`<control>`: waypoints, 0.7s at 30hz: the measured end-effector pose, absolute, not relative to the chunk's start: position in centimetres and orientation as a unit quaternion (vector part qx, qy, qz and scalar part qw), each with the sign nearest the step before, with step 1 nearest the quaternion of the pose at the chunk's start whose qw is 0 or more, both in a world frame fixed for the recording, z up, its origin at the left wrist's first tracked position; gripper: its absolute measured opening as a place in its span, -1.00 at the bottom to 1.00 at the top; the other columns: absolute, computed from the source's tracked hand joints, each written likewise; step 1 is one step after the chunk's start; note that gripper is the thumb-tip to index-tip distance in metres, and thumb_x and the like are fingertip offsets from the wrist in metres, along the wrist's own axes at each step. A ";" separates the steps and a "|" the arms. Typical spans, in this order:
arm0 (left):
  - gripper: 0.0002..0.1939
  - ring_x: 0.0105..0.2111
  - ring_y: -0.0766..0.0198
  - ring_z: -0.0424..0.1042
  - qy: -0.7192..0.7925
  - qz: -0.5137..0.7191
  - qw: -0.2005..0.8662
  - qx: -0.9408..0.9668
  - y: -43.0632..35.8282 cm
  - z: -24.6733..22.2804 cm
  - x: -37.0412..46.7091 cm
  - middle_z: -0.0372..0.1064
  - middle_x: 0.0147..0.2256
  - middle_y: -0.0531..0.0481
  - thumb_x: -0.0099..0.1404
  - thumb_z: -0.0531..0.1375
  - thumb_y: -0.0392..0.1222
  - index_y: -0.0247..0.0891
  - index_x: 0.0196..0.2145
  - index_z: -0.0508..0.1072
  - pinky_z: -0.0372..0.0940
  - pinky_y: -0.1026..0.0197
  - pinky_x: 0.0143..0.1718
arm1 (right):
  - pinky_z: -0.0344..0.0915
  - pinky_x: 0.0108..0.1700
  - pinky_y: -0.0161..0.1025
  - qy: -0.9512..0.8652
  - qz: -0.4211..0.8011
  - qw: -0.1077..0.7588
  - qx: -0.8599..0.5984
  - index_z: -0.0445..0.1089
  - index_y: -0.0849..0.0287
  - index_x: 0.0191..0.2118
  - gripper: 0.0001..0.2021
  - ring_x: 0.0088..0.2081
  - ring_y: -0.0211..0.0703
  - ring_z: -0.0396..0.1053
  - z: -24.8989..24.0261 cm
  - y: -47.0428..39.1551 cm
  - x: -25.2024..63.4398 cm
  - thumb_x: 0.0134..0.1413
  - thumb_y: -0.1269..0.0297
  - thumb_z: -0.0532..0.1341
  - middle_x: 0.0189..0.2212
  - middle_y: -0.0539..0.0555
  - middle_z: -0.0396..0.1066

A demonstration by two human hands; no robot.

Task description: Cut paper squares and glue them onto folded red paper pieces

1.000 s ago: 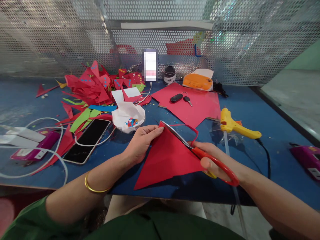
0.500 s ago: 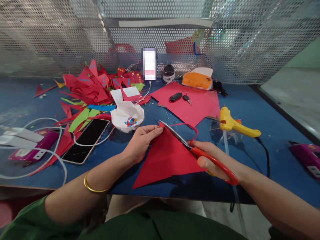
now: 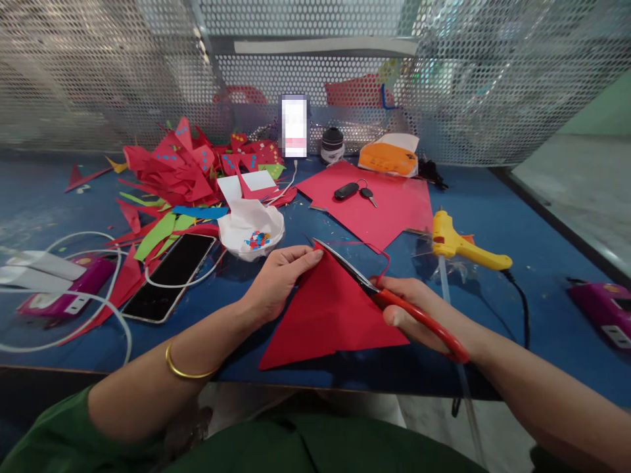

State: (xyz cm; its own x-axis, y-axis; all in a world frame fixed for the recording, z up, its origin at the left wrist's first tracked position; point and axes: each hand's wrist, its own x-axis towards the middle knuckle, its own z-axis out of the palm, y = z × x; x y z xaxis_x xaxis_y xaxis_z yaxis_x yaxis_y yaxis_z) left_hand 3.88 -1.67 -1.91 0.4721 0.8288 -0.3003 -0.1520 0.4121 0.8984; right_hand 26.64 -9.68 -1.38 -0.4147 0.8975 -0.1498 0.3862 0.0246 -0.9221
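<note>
Red triangular paper [image 3: 330,309] hangs from my left hand [image 3: 283,276], its top corner pinched between thumb and fingers. My right hand [image 3: 414,312] grips the orange-red handles of a pair of scissors [image 3: 352,268]. The blades lie along the paper's right edge, their tips close to my left thumb. A thin red strip [image 3: 387,259] curls up beside the blades, near my right fingers. My right fingers are partly hidden behind the handles.
A white paper bowl [image 3: 251,226] holds small coloured bits. Red scraps [image 3: 172,164] heap at back left, near a dark phone [image 3: 170,279]. Keys [image 3: 367,194] lie on red sheets [image 3: 384,223]. A yellow glue gun [image 3: 468,249] is at right.
The scissor handles have come closer together as the blades closed along the paper's edge. The thin strip has shifted slightly. My left hand keeps its pinch.
</note>
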 end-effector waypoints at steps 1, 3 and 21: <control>-0.73 -0.58 0.40 0.32 0.394 0.332 0.743 0.428 -1.7 -1.9 3.9 0.39 -0.56 0.09 0.11 0.39 -0.03 -0.27 -0.48 0.48 0.20 0.35 -0.52 | -0.12 -0.58 -0.34 -0.668 0.510 0.254 -0.480 0.25 0.17 -0.35 -0.34 -0.55 -0.36 -0.08 -1.4 -9.6 26.6 -0.01 -0.47 0.06 -0.58 -0.13 0.01; -0.73 -0.57 0.38 0.34 0.394 0.334 0.742 0.427 -1.7 -1.9 3.9 0.41 -0.54 0.08 0.11 0.40 -0.02 -0.26 -0.46 0.49 0.22 0.34 -0.50 | -0.12 -0.60 -0.35 -0.660 0.512 0.265 -0.481 0.24 0.16 -0.36 -0.36 -0.58 -0.37 -0.08 -1.3 -9.6 26.5 0.01 -0.44 0.07 -0.61 -0.14 0.00; -0.84 -0.52 0.37 0.44 0.405 0.353 0.734 0.415 -1.4 -1.2 3.9 0.51 -0.48 0.06 0.14 0.35 -0.22 -0.21 -0.27 0.60 0.31 0.34 -0.45 | 0.09 -0.62 -0.36 -0.564 0.559 0.352 -0.495 0.29 0.21 -0.17 -0.31 -0.64 -0.41 0.07 -2.1 -9.1 26.8 0.00 -0.44 0.08 -0.51 -0.06 0.22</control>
